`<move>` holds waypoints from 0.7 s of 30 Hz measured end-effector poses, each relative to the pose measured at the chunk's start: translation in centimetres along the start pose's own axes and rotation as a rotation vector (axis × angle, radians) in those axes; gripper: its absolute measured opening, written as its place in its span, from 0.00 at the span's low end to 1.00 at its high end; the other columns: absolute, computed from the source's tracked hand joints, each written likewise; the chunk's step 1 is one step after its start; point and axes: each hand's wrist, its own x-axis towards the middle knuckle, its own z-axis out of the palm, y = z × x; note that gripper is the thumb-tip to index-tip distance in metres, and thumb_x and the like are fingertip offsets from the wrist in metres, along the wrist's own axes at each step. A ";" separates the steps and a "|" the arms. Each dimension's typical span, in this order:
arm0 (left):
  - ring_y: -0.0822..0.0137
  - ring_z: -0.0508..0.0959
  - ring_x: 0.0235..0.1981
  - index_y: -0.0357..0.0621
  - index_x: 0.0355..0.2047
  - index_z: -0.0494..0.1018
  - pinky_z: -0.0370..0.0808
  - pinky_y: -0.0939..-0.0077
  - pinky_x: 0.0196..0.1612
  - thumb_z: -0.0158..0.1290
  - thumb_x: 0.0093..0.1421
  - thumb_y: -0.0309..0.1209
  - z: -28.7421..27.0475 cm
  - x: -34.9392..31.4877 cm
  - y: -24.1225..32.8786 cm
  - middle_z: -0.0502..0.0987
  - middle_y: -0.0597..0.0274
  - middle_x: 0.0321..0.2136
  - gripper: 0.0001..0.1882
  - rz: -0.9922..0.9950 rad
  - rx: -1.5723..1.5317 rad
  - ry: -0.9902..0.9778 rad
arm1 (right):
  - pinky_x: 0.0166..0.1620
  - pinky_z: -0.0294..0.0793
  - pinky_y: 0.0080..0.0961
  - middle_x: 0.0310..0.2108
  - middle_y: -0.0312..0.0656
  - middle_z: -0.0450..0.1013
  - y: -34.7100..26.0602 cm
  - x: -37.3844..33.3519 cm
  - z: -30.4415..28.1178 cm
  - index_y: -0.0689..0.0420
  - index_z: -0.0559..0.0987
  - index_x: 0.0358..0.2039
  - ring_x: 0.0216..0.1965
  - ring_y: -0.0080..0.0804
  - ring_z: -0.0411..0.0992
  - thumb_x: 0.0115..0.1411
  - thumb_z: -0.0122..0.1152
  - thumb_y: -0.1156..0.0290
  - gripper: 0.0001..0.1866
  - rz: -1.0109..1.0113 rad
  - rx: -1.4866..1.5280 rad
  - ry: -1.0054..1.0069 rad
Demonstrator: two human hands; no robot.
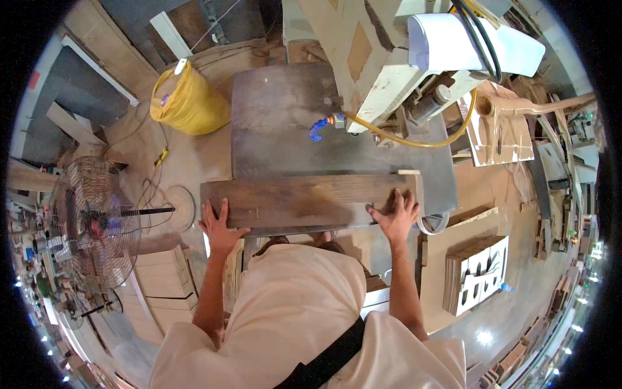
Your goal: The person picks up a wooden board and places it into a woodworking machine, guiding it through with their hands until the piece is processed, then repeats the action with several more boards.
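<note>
A long brown wooden board [304, 198] lies crosswise along the near edge of a grey metal machine table [278, 136]. At the board's left end rests my left hand [222, 228], its fingers spread and its thumb pointing inward along the near edge. On the right end is my right hand [396, 219], with fingers apart and slightly bent, the thumb toward the middle. Neither hand is closed around anything. Beyond the board, a machine head [382, 84] overhangs the table and carries a blue segmented nozzle [317, 129].
A yellow sack [191, 107] stands behind the table's left side. At left is a floor fan [94, 220] with cables nearby. Stacked pale pieces [165, 285] lie at lower left; stacked white-faced panels with dark cutouts [476, 275] sit at right. A yellow hose [421, 144] loops off the machine.
</note>
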 end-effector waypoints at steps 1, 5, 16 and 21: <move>0.43 0.42 0.68 0.66 0.67 0.50 0.40 0.29 0.60 0.67 0.36 0.56 -0.3 0.4 -0.7 0.41 0.40 0.66 0.58 -0.014 -0.005 0.008 | 0.60 0.48 0.64 0.62 0.52 0.55 -1.3 0.4 0.3 0.45 0.70 0.57 0.61 0.71 0.47 0.33 0.70 0.36 0.50 -0.007 0.008 0.004; 0.43 0.43 0.68 0.69 0.67 0.49 0.41 0.29 0.60 0.67 0.39 0.53 -1.6 2.4 -3.8 0.42 0.41 0.66 0.56 -0.047 -0.013 0.006 | 0.60 0.46 0.64 0.63 0.52 0.54 -6.0 2.5 1.7 0.46 0.71 0.55 0.61 0.70 0.46 0.34 0.70 0.38 0.47 -0.018 0.051 -0.001; 0.44 0.43 0.68 0.71 0.66 0.52 0.41 0.27 0.59 0.67 0.39 0.53 -1.4 4.5 -5.4 0.42 0.42 0.67 0.54 -0.067 -0.095 0.068 | 0.57 0.52 0.63 0.61 0.50 0.56 -8.9 7.9 4.8 0.45 0.70 0.55 0.59 0.66 0.49 0.32 0.73 0.41 0.47 -0.115 0.018 0.047; 0.44 0.42 0.68 0.71 0.66 0.51 0.41 0.28 0.59 0.66 0.38 0.56 -1.5 5.0 -4.9 0.42 0.41 0.67 0.55 -0.097 -0.062 0.043 | 0.61 0.47 0.64 0.59 0.55 0.58 -9.3 8.8 4.7 0.42 0.68 0.58 0.62 0.69 0.46 0.31 0.70 0.36 0.51 -0.098 0.015 -0.022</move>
